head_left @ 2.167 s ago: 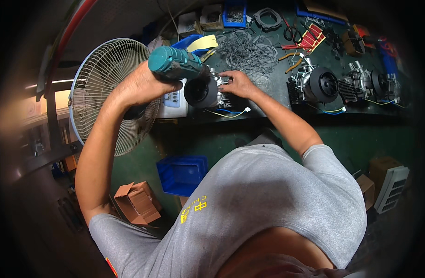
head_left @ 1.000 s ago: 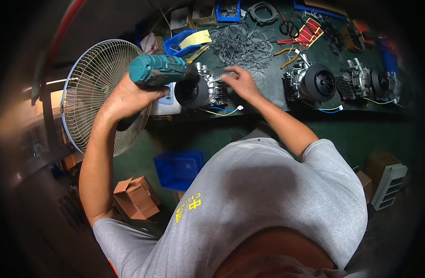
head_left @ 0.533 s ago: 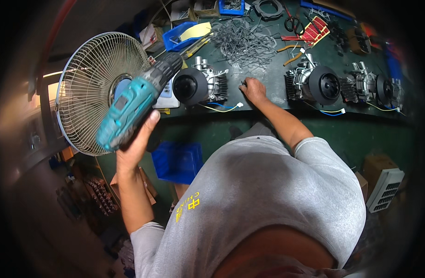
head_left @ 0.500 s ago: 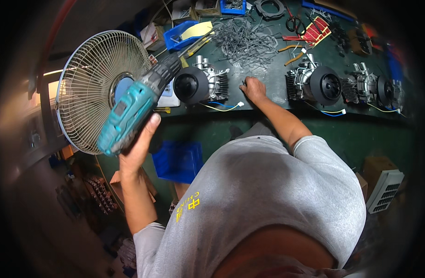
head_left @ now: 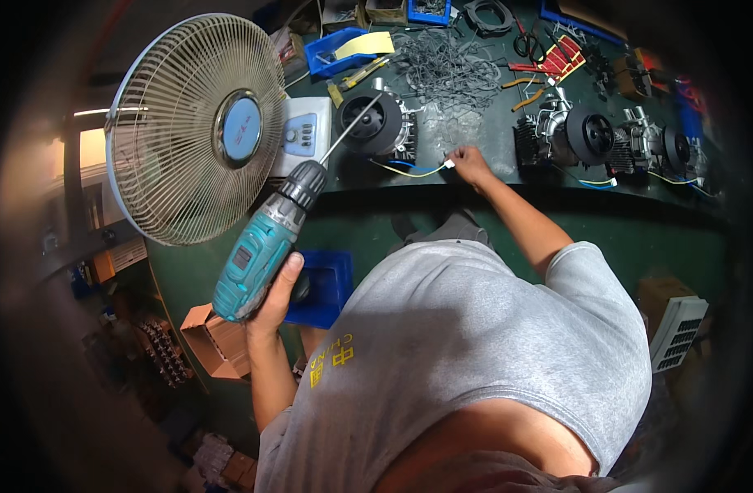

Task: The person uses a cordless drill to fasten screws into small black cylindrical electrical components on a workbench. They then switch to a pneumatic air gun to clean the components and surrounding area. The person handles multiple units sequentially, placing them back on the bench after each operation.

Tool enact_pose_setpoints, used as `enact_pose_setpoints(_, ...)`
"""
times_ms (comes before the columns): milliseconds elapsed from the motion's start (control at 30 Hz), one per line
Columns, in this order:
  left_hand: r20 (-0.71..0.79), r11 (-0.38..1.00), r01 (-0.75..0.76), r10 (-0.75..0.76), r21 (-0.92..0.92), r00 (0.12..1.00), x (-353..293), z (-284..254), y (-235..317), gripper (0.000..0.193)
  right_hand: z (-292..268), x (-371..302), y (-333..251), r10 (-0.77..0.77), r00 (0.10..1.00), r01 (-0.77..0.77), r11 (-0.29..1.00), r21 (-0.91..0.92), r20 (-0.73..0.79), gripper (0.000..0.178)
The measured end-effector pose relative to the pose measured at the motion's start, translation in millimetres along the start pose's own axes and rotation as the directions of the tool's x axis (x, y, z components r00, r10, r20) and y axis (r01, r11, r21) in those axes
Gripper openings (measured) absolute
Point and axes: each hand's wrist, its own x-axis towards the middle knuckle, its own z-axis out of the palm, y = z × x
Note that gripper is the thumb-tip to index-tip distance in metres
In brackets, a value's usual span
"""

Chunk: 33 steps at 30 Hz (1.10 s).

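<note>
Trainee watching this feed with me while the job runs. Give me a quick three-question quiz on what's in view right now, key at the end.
1. Which hand holds the teal drill?
2. True or false: the fan stands to the left of the metal units with black wheels.
3. Fill the blank: at the right hand is a small white ____.

Key:
1. The left hand.
2. True.
3. Connector.
</note>
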Motion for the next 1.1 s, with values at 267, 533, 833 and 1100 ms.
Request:
enact_pose_setpoints(267, 0.090, 0.984, 0.158, -0.152, -0.076, 0.984, -49, -45, -68, 0.026, 66, -127, -102, 0.052, 0.872, -0.402, 0.643, 0.652, 0.486, 0.019)
enact_pose_setpoints(533, 0.129, 0.963, 0.246, -0.231, -0.113, 0.964, -63, -65, -119, 0.036, 141, -137, -176, -0.171, 0.897, -0.342, 0.311, 0.887, 0.407, 0.014)
enact_pose_setpoints(833, 0.138, 0.981, 0.154, -0.136, -0.122, 0.981, -58, -82, -132, 0.038, 175, -139, -183, -0.107, 0.924, -0.340, 0.216, 0.915, 0.368, 0.014)
enact_pose_setpoints(1100, 0.183, 0.992, 0.092, -0.075, -0.087, 0.980, -45, -88, -132, 0.035, 180, -135, -188, -0.092, 0.930, -0.343, 0.135, 0.930, 0.356, 0.014)
